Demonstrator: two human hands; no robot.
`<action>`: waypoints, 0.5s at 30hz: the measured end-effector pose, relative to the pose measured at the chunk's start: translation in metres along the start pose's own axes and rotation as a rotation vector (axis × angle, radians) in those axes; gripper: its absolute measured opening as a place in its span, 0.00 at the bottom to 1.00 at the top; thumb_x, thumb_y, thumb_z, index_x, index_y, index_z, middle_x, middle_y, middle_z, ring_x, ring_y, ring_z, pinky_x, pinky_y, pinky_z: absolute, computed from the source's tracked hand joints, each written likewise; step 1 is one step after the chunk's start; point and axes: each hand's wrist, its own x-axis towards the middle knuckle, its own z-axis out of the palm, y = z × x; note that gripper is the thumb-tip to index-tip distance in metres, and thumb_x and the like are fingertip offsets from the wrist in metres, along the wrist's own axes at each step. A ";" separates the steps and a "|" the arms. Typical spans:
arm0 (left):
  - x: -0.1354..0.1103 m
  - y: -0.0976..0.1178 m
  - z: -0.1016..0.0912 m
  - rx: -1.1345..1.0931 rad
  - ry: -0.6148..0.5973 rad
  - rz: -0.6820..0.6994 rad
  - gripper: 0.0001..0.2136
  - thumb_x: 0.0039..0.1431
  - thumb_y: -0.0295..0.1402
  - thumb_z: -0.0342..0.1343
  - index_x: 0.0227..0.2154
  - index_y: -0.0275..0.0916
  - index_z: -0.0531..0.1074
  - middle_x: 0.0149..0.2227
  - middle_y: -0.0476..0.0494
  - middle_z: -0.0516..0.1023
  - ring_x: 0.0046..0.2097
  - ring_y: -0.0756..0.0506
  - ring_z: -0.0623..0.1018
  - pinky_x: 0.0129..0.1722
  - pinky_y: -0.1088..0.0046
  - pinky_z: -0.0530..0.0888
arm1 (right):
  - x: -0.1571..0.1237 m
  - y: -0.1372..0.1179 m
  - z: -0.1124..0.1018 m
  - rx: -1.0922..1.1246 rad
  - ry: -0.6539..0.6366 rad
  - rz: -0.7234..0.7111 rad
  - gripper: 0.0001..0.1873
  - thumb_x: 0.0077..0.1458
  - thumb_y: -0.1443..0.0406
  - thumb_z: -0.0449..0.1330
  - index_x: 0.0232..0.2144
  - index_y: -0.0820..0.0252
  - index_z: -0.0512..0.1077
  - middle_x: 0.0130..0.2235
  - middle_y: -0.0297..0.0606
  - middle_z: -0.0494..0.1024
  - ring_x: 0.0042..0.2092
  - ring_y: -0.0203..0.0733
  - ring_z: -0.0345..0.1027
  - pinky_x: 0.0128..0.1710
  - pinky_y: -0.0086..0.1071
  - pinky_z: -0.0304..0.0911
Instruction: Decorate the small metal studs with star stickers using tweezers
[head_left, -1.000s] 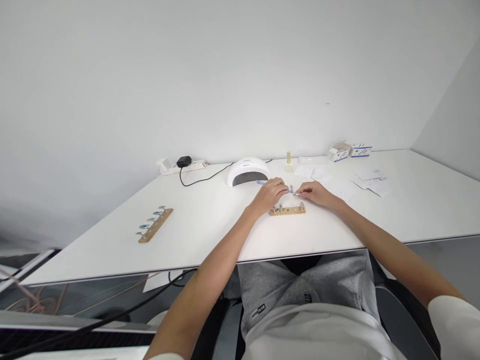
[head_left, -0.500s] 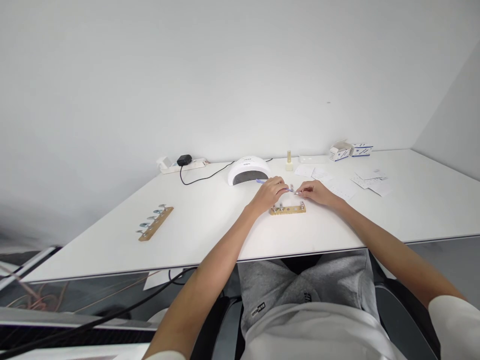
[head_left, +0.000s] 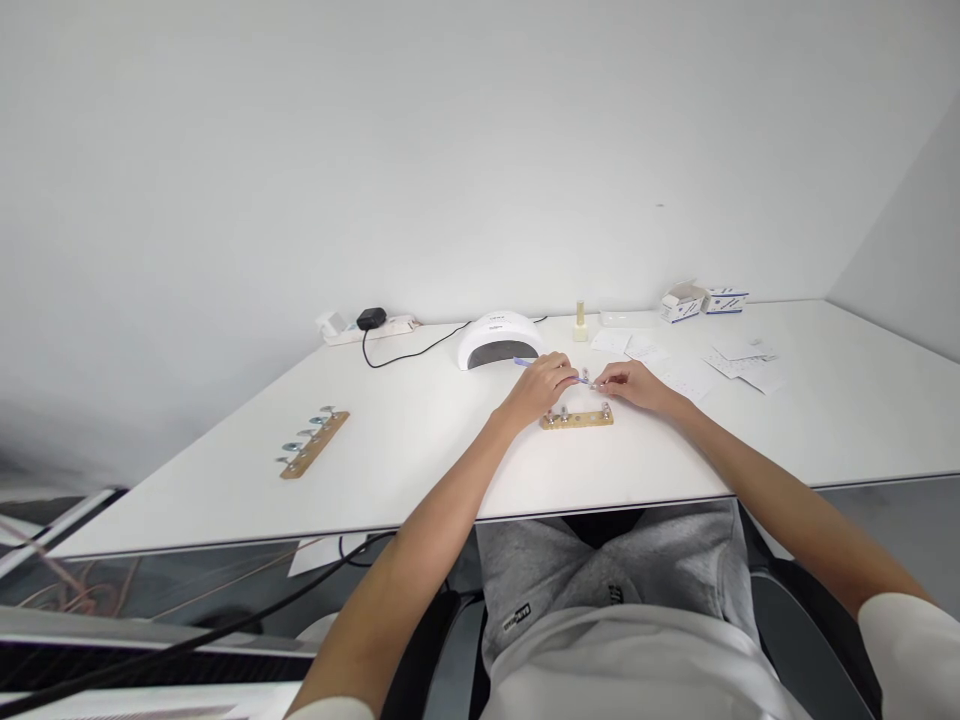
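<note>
My left hand (head_left: 541, 387) is closed in a pinch round a thin purple tool (head_left: 525, 363) whose tip points right. My right hand (head_left: 628, 382) is closed in a pinch on a small silvery piece (head_left: 594, 384) that meets the tool's tip. Both hands hover just above a short wooden strip (head_left: 576, 419) with small metal-topped pegs, lying on the white table (head_left: 465, 440). The tiny piece is too small to name.
A second wooden strip (head_left: 313, 443) with metal discs lies at the left. Behind the hands stand a white nail lamp (head_left: 498, 341), a small bottle (head_left: 580, 323) and a power strip (head_left: 367, 326) with a black plug. Paper sheets (head_left: 739, 363) and small boxes (head_left: 700, 301) lie at the right.
</note>
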 end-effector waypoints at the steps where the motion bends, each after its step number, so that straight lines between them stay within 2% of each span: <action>1: 0.000 0.000 0.000 0.010 0.003 0.005 0.18 0.67 0.37 0.41 0.32 0.36 0.74 0.32 0.43 0.71 0.35 0.47 0.70 0.37 0.69 0.66 | 0.000 0.000 0.000 -0.001 0.003 0.001 0.11 0.48 0.59 0.62 0.31 0.60 0.78 0.29 0.37 0.77 0.29 0.37 0.65 0.32 0.32 0.61; 15: 0.003 0.005 -0.003 0.204 -0.007 0.091 0.18 0.67 0.33 0.40 0.27 0.35 0.72 0.30 0.41 0.70 0.32 0.47 0.68 0.33 0.68 0.63 | 0.001 -0.001 -0.001 -0.048 0.005 0.008 0.07 0.48 0.63 0.62 0.30 0.58 0.79 0.33 0.37 0.78 0.33 0.39 0.69 0.37 0.35 0.63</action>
